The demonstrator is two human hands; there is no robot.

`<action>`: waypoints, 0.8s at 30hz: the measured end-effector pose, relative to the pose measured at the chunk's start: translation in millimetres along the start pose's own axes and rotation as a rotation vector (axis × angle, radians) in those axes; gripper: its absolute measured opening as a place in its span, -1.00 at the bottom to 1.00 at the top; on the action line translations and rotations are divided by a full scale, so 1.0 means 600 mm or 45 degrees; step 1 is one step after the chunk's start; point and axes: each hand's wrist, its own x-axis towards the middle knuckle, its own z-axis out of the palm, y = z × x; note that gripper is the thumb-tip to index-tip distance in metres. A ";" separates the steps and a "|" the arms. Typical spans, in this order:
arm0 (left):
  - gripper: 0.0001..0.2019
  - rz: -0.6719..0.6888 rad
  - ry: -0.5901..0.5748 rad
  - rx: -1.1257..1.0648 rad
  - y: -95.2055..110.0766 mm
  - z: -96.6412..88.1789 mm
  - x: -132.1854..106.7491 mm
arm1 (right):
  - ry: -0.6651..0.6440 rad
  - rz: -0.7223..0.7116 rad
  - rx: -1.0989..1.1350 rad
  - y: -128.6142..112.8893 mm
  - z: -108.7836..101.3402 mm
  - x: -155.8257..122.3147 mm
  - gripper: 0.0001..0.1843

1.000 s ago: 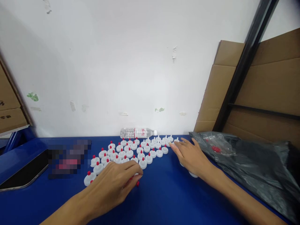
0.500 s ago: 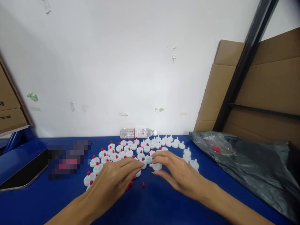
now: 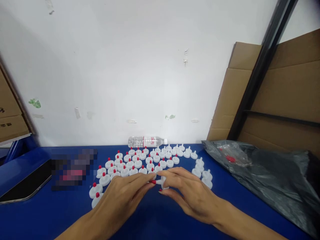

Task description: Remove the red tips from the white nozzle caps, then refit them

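Observation:
My left hand (image 3: 122, 198) pinches a small red tip (image 3: 153, 182) between thumb and forefinger. Facing it, my right hand (image 3: 190, 193) holds a white cap (image 3: 163, 183) on its side, nozzle pointing at the red tip; the two almost touch. Behind my hands, several white caps with red tips (image 3: 130, 163) stand in rows on the blue table (image 3: 162, 216). Several plain white caps (image 3: 202, 173) without tips lie to the right of them.
A clear water bottle (image 3: 146, 141) lies against the white wall. A black plastic bag (image 3: 270, 176) with a clear bag of red tips (image 3: 231, 156) spreads at the right, cardboard behind it. A dark phone (image 3: 25, 185) lies at the left, beside a blurred patch.
My right hand drew back from the plain caps at the right, bringing one white cap to the middle. My left hand picked up a red tip and now meets it.

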 end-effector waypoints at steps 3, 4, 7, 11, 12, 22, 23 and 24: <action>-0.78 0.003 -0.113 0.093 0.005 -0.001 -0.005 | 0.000 -0.031 -0.066 -0.009 0.002 0.000 -0.85; -0.77 -0.005 -0.157 0.094 0.006 0.000 -0.008 | -0.006 -0.044 -0.093 -0.012 0.004 -0.001 -0.86; -0.78 -0.039 -0.224 0.033 0.009 0.002 -0.018 | -0.008 -0.078 -0.136 -0.019 0.008 -0.004 -0.87; -0.74 -0.071 -0.257 -0.059 0.015 0.002 -0.022 | -0.017 -0.081 -0.123 -0.024 0.012 -0.009 -0.84; -0.74 -0.074 -0.274 -0.070 0.017 0.000 -0.021 | -0.031 -0.080 -0.127 -0.025 0.012 -0.010 -0.83; -0.86 -0.070 -0.251 0.049 0.029 -0.011 0.005 | -0.183 -0.129 -0.313 0.005 -0.017 0.014 -0.60; -0.85 -0.027 -0.223 0.099 0.028 -0.011 0.007 | -0.194 -0.052 -0.311 0.015 -0.022 0.014 -0.56; -0.85 0.005 -0.198 0.142 0.026 -0.012 0.008 | -0.189 0.038 -0.309 0.027 -0.027 0.012 -0.55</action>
